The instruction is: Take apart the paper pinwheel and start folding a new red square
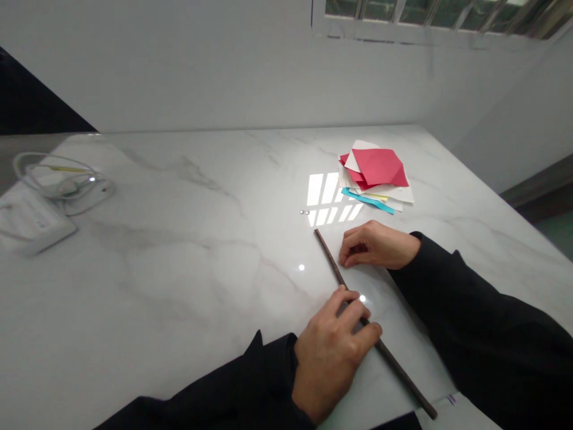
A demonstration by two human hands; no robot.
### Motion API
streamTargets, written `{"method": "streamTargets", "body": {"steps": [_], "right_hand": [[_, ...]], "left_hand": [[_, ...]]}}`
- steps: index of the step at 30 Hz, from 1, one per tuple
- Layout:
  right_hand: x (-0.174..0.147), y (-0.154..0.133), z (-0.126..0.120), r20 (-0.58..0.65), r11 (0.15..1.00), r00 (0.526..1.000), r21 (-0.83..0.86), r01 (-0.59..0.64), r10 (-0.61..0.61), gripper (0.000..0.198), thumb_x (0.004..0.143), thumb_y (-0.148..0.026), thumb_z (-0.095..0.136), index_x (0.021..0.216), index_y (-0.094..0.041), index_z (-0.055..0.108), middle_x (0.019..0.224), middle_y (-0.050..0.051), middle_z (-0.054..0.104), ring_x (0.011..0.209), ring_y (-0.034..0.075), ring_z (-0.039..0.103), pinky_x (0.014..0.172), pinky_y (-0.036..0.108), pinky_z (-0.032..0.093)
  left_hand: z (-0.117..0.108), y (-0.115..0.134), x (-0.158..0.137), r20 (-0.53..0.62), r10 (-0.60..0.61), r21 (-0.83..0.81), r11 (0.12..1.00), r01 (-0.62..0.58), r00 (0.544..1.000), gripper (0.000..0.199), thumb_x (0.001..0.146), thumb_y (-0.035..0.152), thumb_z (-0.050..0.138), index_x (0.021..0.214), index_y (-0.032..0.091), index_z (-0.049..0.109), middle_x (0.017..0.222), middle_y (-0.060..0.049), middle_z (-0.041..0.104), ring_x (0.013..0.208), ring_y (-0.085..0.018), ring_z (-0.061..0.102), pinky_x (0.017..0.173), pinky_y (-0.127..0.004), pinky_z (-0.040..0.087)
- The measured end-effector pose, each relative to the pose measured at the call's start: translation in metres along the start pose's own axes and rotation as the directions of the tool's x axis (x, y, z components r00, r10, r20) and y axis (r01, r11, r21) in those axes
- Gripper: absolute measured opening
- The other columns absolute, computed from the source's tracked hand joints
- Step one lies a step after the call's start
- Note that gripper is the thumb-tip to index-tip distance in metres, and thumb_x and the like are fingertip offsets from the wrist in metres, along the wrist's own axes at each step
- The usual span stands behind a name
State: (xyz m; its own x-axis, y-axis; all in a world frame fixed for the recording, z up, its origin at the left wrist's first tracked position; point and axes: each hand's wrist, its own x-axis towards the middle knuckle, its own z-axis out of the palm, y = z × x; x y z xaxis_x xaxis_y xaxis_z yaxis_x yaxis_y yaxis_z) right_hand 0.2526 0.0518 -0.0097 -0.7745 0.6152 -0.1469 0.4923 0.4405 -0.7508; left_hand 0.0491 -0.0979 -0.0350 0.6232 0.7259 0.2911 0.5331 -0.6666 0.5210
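Observation:
A long thin dark stick (330, 258) lies slantwise on the white marble table (188, 251), running from mid-table down to the near right edge. My left hand (331, 352) rests over the stick's middle, its fingers pressing on it. Just right of the stick's upper part, my right hand (378, 245) lies on the table with its fingers curled; whether it pinches anything is not visible. Both arms wear black sleeves.
A pile of red, white, blue and yellow paper sheets (376, 176) lies beyond the right hand. Two tiny beads (305, 212) sit near a window reflection. At far left are a white box (31, 221) and coiled cable (62, 179). A wall stands behind.

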Motion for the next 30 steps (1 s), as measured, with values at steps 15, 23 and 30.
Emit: {"method": "streamTargets", "body": {"steps": [15, 23, 30], "right_hand": [[0.016, 0.032, 0.007, -0.211, 0.807, 0.939, 0.581, -0.104, 0.273, 0.035, 0.073, -0.047, 0.088, 0.085, -0.017, 0.073, 0.076, 0.002, 0.072, 0.064, 0.014, 0.061, 0.064, 0.029, 0.052], [0.022, 0.039, 0.014, -0.216, 0.746, 0.934, 0.661, -0.075, 0.286, 0.035, 0.070, -0.045, 0.090, 0.088, -0.017, 0.078, 0.081, 0.004, 0.079, 0.069, 0.015, 0.068, 0.070, 0.032, 0.059], [0.025, 0.039, 0.017, -0.191, 0.735, 0.949, 0.676, -0.057, 0.250, 0.034, 0.068, -0.041, 0.092, 0.088, -0.017, 0.078, 0.082, 0.005, 0.080, 0.068, 0.015, 0.069, 0.072, 0.031, 0.058]], "left_hand": [[-0.057, -0.020, -0.023, -0.115, -0.049, 0.251, 0.965, 0.076, 0.992, 0.016, 0.103, 0.014, 0.058, 0.108, 0.021, 0.072, 0.098, -0.003, 0.071, 0.086, -0.020, 0.068, 0.077, -0.033, 0.060], [-0.095, -0.041, -0.045, 0.127, -0.451, 0.311, 0.864, 0.396, 0.883, 0.032, 0.098, 0.020, 0.062, 0.128, 0.026, 0.070, 0.116, -0.006, 0.073, 0.102, -0.025, 0.075, 0.088, -0.037, 0.061], [-0.112, -0.039, -0.010, 0.309, -0.472, 0.354, 0.863, 0.361, 0.826, 0.039, 0.095, 0.030, 0.067, 0.134, 0.025, 0.067, 0.120, -0.009, 0.070, 0.096, -0.026, 0.074, 0.081, -0.035, 0.057]]}}
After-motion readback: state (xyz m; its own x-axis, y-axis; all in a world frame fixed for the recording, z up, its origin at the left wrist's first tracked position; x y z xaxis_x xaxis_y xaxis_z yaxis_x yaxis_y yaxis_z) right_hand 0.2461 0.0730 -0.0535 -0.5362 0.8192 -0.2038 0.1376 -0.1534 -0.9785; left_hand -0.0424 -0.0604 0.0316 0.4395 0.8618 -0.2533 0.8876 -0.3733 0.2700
